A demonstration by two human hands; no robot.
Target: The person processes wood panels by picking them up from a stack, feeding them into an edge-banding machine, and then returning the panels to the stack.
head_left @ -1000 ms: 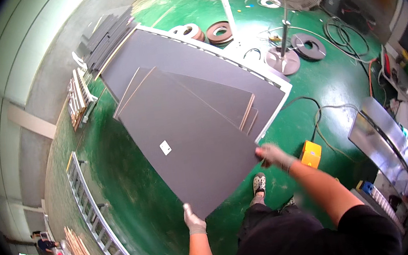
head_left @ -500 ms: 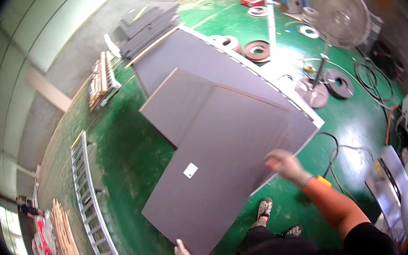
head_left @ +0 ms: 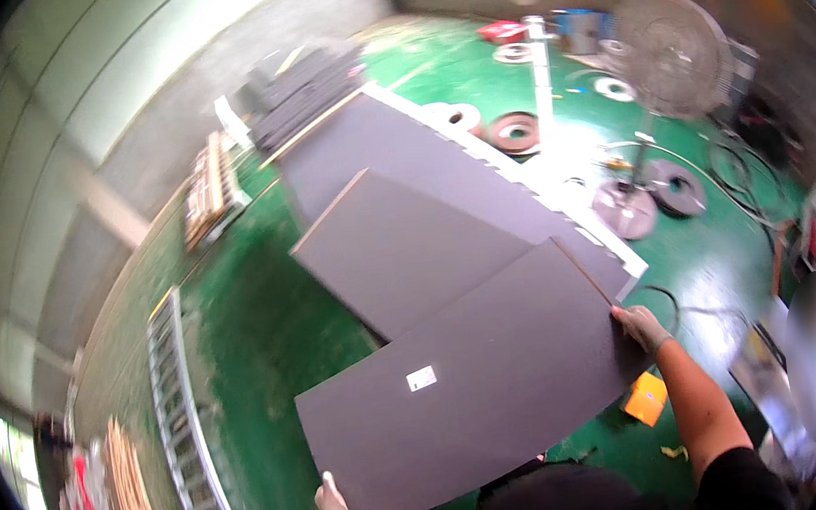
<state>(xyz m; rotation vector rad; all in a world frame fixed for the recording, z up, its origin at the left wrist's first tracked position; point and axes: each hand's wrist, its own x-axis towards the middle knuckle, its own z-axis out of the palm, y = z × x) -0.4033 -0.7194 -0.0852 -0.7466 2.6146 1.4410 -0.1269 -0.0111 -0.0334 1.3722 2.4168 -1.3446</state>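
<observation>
A large dark grey board [head_left: 502,375] with a small white label [head_left: 421,378] spans the space in front of me. My left hand [head_left: 332,500], in a light glove, grips its lower left corner with the thumb on top. Gloved too, my right hand [head_left: 643,327] holds its right end, fingers over the edge. Beyond it, a second grey board [head_left: 407,245] lies askew on a bigger grey panel surface [head_left: 386,147] with a white right edge. The held board overlaps the near part of both; whether it touches them I cannot tell.
A metal roller conveyor [head_left: 183,422] runs along the left. On the green floor at right stand a fan [head_left: 672,54], rolls of edge tape [head_left: 513,132] and loose cables [head_left: 746,176]. A yellow box [head_left: 646,399] lies by my right forearm. Stacked grey panels [head_left: 304,91] rise at the back.
The held board has swung round to lie more crosswise and come nearer to me. My right hand, off its edge before, now grips its right end; my left hand has moved slightly left.
</observation>
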